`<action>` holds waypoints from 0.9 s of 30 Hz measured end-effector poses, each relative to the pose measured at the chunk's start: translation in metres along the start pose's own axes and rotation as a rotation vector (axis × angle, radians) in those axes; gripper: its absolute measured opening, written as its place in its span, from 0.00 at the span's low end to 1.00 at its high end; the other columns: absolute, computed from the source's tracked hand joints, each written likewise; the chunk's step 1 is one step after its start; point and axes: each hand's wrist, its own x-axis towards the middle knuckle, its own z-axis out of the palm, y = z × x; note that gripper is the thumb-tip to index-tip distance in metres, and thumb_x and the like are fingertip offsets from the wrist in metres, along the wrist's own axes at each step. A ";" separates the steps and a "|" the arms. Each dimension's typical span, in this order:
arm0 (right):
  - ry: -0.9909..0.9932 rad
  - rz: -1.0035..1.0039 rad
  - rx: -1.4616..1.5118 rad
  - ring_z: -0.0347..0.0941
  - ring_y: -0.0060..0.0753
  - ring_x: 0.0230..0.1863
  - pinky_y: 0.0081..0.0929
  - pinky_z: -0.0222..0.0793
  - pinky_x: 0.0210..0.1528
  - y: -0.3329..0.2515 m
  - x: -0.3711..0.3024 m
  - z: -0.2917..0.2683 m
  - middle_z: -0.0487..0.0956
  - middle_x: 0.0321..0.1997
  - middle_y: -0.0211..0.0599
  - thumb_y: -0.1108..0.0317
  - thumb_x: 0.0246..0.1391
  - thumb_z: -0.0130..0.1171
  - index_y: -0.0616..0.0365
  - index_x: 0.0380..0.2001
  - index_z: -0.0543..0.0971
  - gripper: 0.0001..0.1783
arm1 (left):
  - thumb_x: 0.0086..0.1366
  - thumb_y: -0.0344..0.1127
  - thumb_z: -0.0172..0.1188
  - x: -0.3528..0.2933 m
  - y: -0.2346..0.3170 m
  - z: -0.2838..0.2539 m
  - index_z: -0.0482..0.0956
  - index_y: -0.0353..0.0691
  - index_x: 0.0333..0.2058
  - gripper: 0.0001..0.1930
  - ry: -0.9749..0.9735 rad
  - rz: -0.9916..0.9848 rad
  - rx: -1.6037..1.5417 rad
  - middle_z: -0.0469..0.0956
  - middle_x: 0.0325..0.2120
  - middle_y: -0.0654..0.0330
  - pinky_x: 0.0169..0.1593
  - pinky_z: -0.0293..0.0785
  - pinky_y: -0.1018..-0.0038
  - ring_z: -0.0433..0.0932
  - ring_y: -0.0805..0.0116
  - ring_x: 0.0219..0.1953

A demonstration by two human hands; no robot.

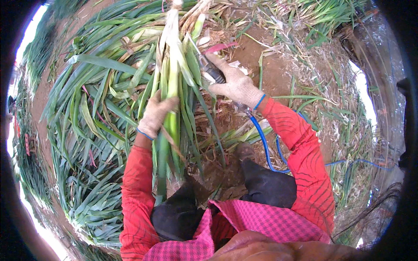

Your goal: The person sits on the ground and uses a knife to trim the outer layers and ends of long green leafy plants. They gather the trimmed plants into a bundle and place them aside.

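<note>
My left hand (157, 114), in a pale knit glove, is closed around a bunch of green onions (173, 76). Their pale stems point away from me, while the green leaves hang down between my knees. To the right of the stems, my gloved right hand (237, 85) grips an air blow gun (212, 69). Its thin nozzle points up and left, close beside the stems. A blue hose (263, 139) runs from the gun's base down past my right forearm.
A large heap of green onions (93, 122) spreads over the ground on my left. More green onions (328, 17) lie at the far right. Stripped peelings and dry leaves (305, 71) litter the brown soil. The blue hose trails off to the right. My dark-clad knees are bent below my hands.
</note>
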 end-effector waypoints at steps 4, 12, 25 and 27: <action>0.030 -0.015 -0.021 0.71 0.45 0.65 0.33 0.65 0.67 -0.011 -0.008 -0.011 0.73 0.64 0.52 0.58 0.47 0.67 0.47 0.73 0.59 0.50 | 0.58 0.48 0.71 -0.014 -0.011 0.025 0.70 0.26 0.57 0.37 0.160 0.118 0.462 0.83 0.40 0.43 0.47 0.79 0.63 0.84 0.54 0.41; -0.001 -0.179 -0.145 0.69 0.48 0.67 0.35 0.63 0.69 0.004 -0.008 0.023 0.71 0.67 0.53 0.60 0.46 0.67 0.43 0.73 0.59 0.50 | 0.64 0.46 0.63 -0.015 -0.008 0.005 0.78 0.39 0.42 0.17 0.592 0.670 0.962 0.78 0.39 0.47 0.47 0.74 0.53 0.78 0.45 0.42; -0.277 -0.235 0.004 0.80 0.59 0.49 0.46 0.76 0.55 -0.034 -0.043 0.058 0.80 0.50 0.58 0.60 0.44 0.67 0.41 0.72 0.59 0.50 | 0.56 0.48 0.70 -0.020 0.008 -0.020 0.79 0.29 0.47 0.29 0.373 0.092 0.485 0.83 0.36 0.47 0.46 0.76 0.65 0.82 0.59 0.39; -0.324 -0.219 0.005 0.80 0.60 0.48 0.47 0.76 0.54 -0.036 -0.046 0.064 0.80 0.49 0.59 0.60 0.44 0.68 0.39 0.73 0.58 0.51 | 0.56 0.45 0.71 -0.015 0.005 -0.019 0.78 0.28 0.50 0.29 0.324 0.090 0.401 0.83 0.41 0.49 0.49 0.75 0.68 0.80 0.63 0.42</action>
